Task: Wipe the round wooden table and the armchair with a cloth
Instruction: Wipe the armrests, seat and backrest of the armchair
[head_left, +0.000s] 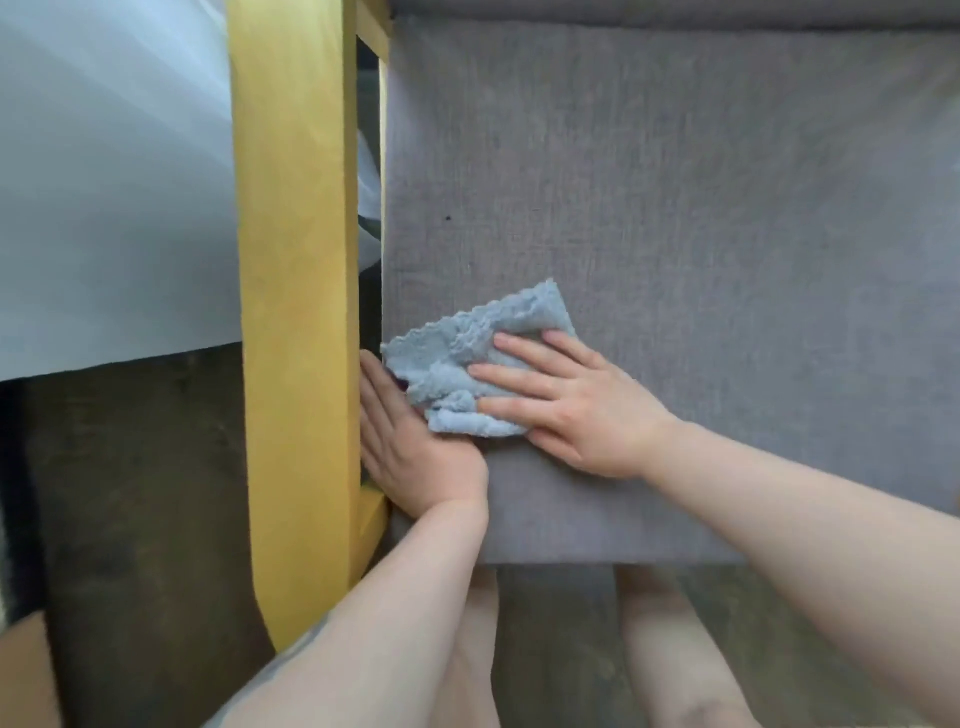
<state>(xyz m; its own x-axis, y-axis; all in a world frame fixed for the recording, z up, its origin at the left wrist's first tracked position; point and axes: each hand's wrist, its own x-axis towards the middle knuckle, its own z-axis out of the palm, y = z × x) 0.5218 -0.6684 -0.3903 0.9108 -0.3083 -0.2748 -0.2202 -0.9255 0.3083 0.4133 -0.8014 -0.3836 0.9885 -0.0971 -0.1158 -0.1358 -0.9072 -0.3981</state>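
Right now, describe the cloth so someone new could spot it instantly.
Start at the grey fabric seat cushion of the armchair, which has a yellow wooden armrest along its left side. Near the cushion's front left edge lies the cloth, pressed flat under the right hand. It is the only pale blue, fluffy, crumpled thing there.

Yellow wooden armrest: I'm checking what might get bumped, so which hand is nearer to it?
Left. The left hand lies against the yellow armrest at the cushion's edge; the right hand presses the cloth farther away on the seat.
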